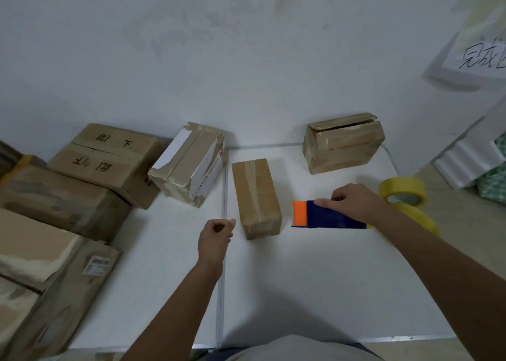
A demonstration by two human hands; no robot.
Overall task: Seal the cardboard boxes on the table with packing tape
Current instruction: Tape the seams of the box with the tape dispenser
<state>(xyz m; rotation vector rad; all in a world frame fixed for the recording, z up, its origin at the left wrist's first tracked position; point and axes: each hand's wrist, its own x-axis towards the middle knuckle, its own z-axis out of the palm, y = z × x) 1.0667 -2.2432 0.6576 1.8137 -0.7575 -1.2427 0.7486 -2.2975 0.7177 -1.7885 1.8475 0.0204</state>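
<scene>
Gripping tape dispenser (328,215), right hand (353,200)

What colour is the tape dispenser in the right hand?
The tape dispenser is dark blue with an orange front end, seen in the head view.

Head-worn view down onto table (315,278)
</scene>
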